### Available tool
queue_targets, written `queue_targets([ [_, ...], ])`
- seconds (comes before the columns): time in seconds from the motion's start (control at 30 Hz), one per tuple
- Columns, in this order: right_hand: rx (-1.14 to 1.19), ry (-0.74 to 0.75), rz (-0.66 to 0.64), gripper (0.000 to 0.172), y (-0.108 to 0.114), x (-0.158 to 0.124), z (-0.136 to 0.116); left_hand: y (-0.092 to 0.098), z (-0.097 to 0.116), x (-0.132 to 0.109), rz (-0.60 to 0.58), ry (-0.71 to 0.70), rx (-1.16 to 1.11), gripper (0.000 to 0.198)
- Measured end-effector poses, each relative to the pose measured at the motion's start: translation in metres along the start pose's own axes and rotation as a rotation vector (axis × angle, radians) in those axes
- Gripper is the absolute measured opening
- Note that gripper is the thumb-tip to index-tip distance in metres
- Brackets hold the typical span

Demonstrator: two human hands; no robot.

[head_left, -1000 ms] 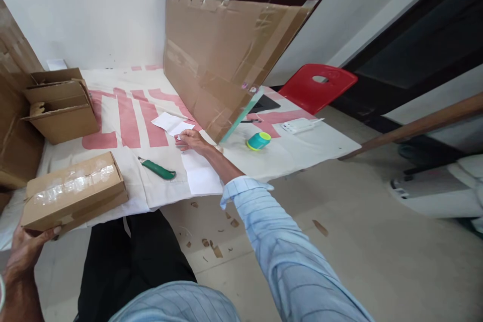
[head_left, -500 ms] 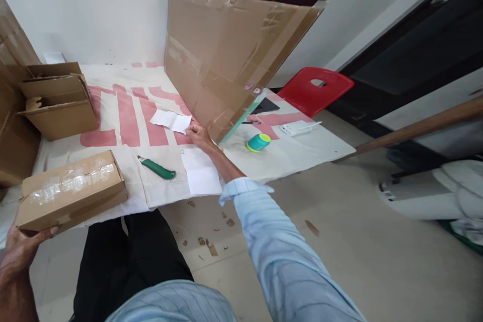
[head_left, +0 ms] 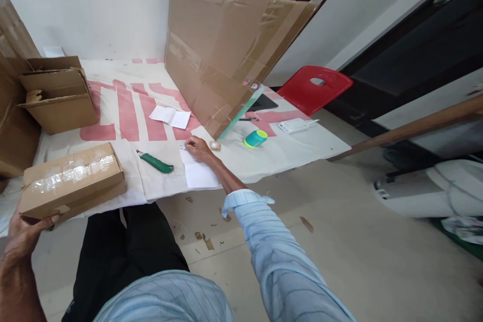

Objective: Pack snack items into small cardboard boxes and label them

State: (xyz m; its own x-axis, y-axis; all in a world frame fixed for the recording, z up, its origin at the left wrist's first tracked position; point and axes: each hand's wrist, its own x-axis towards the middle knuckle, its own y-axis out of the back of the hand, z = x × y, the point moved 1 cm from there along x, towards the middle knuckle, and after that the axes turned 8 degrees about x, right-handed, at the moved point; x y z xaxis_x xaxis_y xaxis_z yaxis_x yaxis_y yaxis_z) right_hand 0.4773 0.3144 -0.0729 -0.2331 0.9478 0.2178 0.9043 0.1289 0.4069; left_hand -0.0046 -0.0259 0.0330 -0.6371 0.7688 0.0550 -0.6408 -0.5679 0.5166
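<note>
The left hand (head_left: pixel 24 231), partly hidden behind the taped box (head_left: pixel 71 178), grasps its near left corner at the surface's (head_left: pixel 162 181) front edge. The right hand (head_left: pixel 198 149), fingers curled, covers the far end of a paper sheet (head_left: pixel 202 176); whether it pinches, I cannot tell. Cloth separates sheet and green knife (head_left: pixel 155 162). An open carton (head_left: pixel 62 114) holds something indistinct.

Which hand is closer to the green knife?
Right. The right hand is just right of the knife, at the nearer paper; the left hand holds the taped box, farther left.
</note>
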Motion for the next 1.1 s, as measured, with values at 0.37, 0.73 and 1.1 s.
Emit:
queue_targets([
  [0.37, -0.101, 0.069, -0.017, 0.008, 0.001, -0.001, 0.007, -0.002, -0.002, 0.0, 0.016, 0.076, -0.014, 0.089],
  [0.73, -0.148, 0.085, 0.022, 0.012, -0.001, -0.008, 0.004, -0.007, 0.018, -0.005, 0.027, 0.076, -0.024, 0.094],
  [1.1, -0.228, 0.176, 0.022, 0.004, -0.001, -0.016, -0.002, -0.004, 0.011, -0.002, 0.043, 0.102, 0.055, 0.086],
])
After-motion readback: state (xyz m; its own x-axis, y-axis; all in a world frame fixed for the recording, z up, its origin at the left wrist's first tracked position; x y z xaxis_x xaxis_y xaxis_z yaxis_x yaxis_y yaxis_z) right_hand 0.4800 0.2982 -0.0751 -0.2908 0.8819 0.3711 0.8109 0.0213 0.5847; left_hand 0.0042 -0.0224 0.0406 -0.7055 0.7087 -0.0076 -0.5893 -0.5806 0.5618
